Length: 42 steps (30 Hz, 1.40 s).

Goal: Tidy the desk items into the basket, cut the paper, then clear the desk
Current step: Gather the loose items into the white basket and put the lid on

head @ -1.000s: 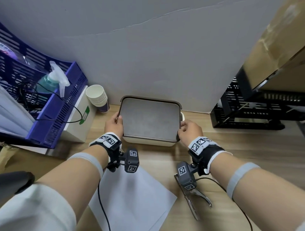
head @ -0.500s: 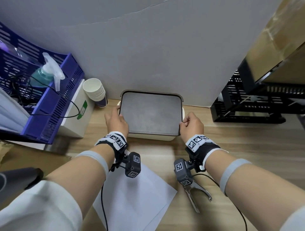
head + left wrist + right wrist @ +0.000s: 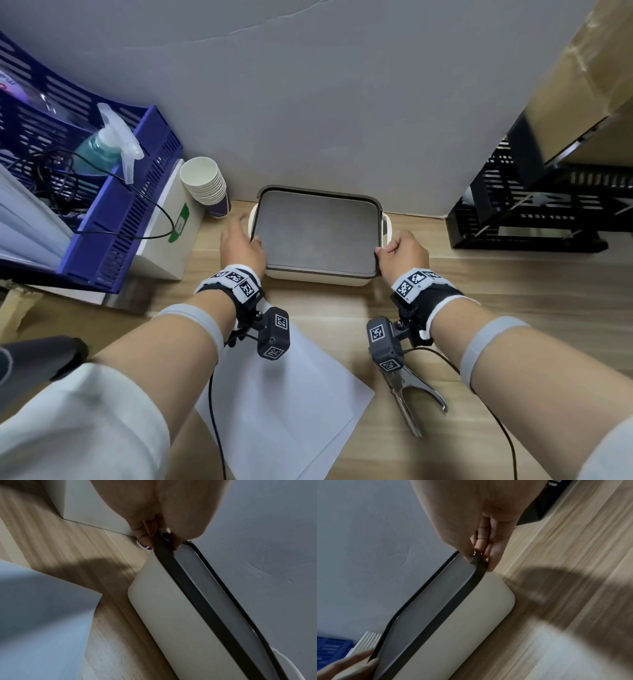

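A cream basket [image 3: 315, 282] stands at the back of the wooden desk, against the wall, with a dark grey lid [image 3: 318, 229] lying on top of it. My left hand [image 3: 241, 245] pinches the lid's left rim [image 3: 188, 588] near the far corner. My right hand [image 3: 402, 251] pinches the right rim [image 3: 477, 563] between thumb and fingers. A white sheet of paper [image 3: 284, 394] lies on the desk under my left forearm. Metal scissors [image 3: 411, 401] lie beside it, under my right wrist. What the basket holds is hidden by the lid.
A stack of paper cups [image 3: 205, 185] and a white box [image 3: 168, 233] sit left of the basket. Behind them is a blue tray [image 3: 120, 212] with a spray bottle [image 3: 106, 147] and cables. A black rack [image 3: 548, 212] stands at the right.
The lid now sits lower and flatter on the basket, whose side handles now show. Both hands stay at its side edges, and the left hand's fingers have spread toward the cups.
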Available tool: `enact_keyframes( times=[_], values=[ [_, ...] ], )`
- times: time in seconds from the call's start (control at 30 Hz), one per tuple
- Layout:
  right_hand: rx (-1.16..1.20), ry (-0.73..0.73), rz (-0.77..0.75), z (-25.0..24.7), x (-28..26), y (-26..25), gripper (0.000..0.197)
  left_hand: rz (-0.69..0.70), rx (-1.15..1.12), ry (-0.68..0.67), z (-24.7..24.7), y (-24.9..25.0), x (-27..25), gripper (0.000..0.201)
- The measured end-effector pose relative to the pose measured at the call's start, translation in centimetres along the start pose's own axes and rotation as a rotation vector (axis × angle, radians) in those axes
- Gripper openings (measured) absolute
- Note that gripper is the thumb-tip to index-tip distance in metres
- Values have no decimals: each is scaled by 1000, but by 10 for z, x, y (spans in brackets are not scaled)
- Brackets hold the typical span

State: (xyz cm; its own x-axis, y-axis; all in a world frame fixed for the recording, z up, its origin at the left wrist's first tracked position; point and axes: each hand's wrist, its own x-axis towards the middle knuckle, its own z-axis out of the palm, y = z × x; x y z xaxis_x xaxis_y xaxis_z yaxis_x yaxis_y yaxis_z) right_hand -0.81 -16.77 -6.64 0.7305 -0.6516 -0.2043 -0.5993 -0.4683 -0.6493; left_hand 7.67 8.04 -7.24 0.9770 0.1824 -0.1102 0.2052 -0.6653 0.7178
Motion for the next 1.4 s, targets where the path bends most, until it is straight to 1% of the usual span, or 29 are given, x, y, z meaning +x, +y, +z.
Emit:
enact_keyframes(
  times=[0.17, 0.23, 0.33, 0.5, 0.57, 0.7, 0.8, 0.87, 0.97, 1.1, 1.2, 1.27, 1.33, 1.4],
  values=[
    [26, 40, 25, 0, 1, 2, 24, -47, -39, 34, -1, -4, 3, 31],
    [42, 57, 10, 1, 1, 4, 24, -79, -56, 53, -3, -5, 3, 26],
    [36, 39, -18, 3, 3, 7, 22, -86, -63, 67, -6, -4, 2, 22],
    [15, -19, -14, 0, 3, 5, 12, -131, -39, 24, -7, -2, 4, 23],
    [5, -20, -14, -1, 3, 4, 11, -165, -41, 1, -7, 0, 6, 24],
    [-25, -21, 11, -1, 6, 3, 16, -207, -33, -26, -7, 0, 11, 24],
    [-51, -25, 28, 0, 9, 2, 17, -243, -55, -17, -6, 0, 14, 27],
    [-63, -44, 52, 1, 10, 1, 17, -283, -62, -17, -4, 0, 14, 28],
    [-79, -82, 74, 1, 13, 0, 20, -329, -97, -56, -2, -1, 14, 31],
    [-113, -126, 55, -1, 13, -3, 25, -340, -107, -129, 0, -3, 17, 31],
    [-143, -144, 53, -6, 13, -7, 24, -321, -106, -115, -2, -1, 16, 37],
    [-136, -145, 52, -11, 13, -10, 25, -315, -160, -125, -3, -1, 15, 36],
    [-113, -158, 70, -13, 10, -13, 27, -353, -301, -170, -2, -3, 13, 30],
    [-26, -198, 127, -10, 8, -15, 32, -401, -454, -208, 0, -9, 11, 23]
  ],
)
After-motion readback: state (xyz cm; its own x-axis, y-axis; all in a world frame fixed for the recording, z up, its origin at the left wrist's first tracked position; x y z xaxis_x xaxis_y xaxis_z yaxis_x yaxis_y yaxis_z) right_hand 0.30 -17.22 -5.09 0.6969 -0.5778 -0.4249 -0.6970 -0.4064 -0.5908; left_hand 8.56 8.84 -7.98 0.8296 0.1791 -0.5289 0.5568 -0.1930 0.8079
